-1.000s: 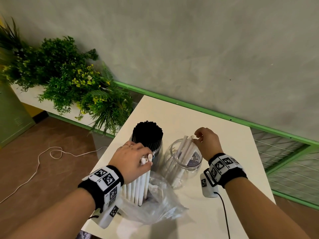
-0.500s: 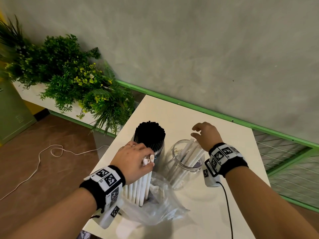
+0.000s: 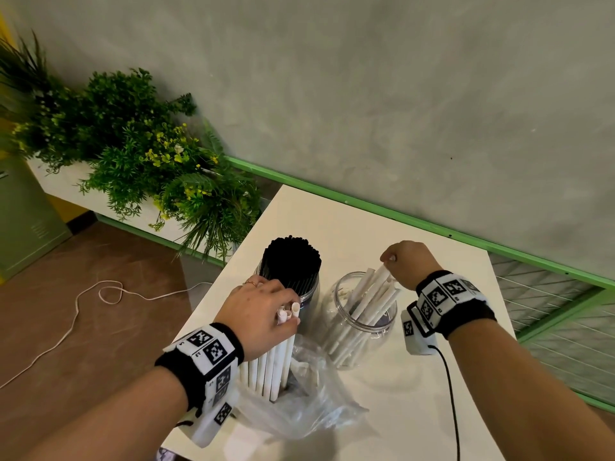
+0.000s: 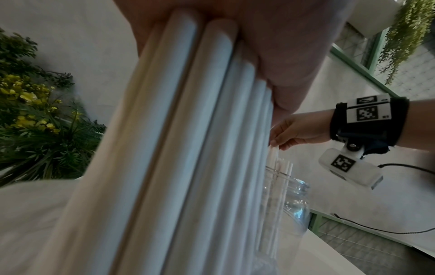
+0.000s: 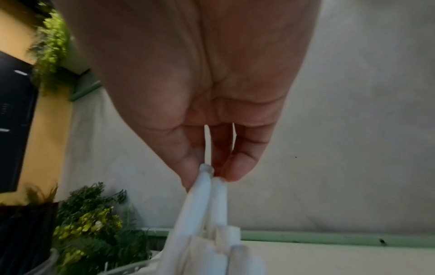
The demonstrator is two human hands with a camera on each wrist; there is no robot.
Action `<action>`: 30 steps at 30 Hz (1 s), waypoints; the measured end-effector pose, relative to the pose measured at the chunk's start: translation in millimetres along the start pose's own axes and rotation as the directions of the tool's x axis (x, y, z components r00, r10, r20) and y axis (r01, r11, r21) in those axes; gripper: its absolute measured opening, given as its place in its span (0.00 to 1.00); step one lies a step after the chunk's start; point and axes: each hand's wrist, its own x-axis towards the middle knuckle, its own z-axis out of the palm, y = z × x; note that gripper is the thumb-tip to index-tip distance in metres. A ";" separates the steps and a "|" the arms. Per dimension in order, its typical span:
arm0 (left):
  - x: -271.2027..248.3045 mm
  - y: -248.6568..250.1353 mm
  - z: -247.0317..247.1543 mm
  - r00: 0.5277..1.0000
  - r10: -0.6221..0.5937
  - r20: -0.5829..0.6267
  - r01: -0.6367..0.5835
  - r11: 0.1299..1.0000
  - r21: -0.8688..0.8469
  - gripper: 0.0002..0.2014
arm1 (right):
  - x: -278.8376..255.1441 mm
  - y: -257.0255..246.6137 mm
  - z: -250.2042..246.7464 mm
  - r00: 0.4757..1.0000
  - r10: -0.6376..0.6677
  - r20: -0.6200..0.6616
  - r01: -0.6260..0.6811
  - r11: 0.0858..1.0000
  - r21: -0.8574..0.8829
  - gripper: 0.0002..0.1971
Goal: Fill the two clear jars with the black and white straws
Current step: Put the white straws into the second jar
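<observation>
Since a second ago, little has been shifted: the right hand (image 3: 411, 264) has been kept at the tops of the white straws (image 3: 369, 304) in the right jar (image 3: 336, 294), where two straw ends are pinched between its fingertips (image 5: 237, 167). A standing bundle of white straws (image 3: 273, 364) is gripped by the left hand (image 3: 263, 314), fingers curled round its top, its foot resting in a crumpled plastic bag (image 3: 299, 414). The left jar (image 3: 311, 296), just beyond that hand, is packed with black straws (image 3: 291, 261); the right jar is judged only partly filled.

If the pinched straws are let go while leaning, they could be tipped over the rim, or the light jar nudged. Should the left grip be loosened, the bundle would likely fan out across the bag.

Everything is set on a white table (image 3: 366, 227) against a grey wall (image 3: 399, 94) with a green rail (image 3: 466, 236); plants (image 3: 133, 154) and a white cord (image 3: 76, 311) are seen on the left, over brown floor.
</observation>
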 end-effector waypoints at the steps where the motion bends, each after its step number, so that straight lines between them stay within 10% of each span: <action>1: -0.1 0.2 -0.2 1.000 0.001 0.000 -0.001 1.000 -0.003 0.20 | 0.1 -2.1 1.3 1.000 -0.013 0.010 0.013 0.999 -0.046 0.16; 9: -2.0 0.3 0.7 1.000 0.011 0.000 -0.011 1.000 0.013 0.21 | -11.0 -0.6 48.8 0.989 -0.107 0.103 0.113 0.992 -0.050 0.17; 16: -3.4 -0.8 0.3 1.000 0.018 0.000 -0.018 1.000 0.005 0.21 | -20.7 11.1 66.7 0.922 -0.096 -0.376 0.202 0.946 0.254 0.09; 30: -1.7 -0.7 -0.6 0.999 0.035 0.019 -0.036 0.999 0.036 0.25 | -28.5 23.7 79.6 0.950 -0.081 -0.300 0.162 0.952 0.258 0.12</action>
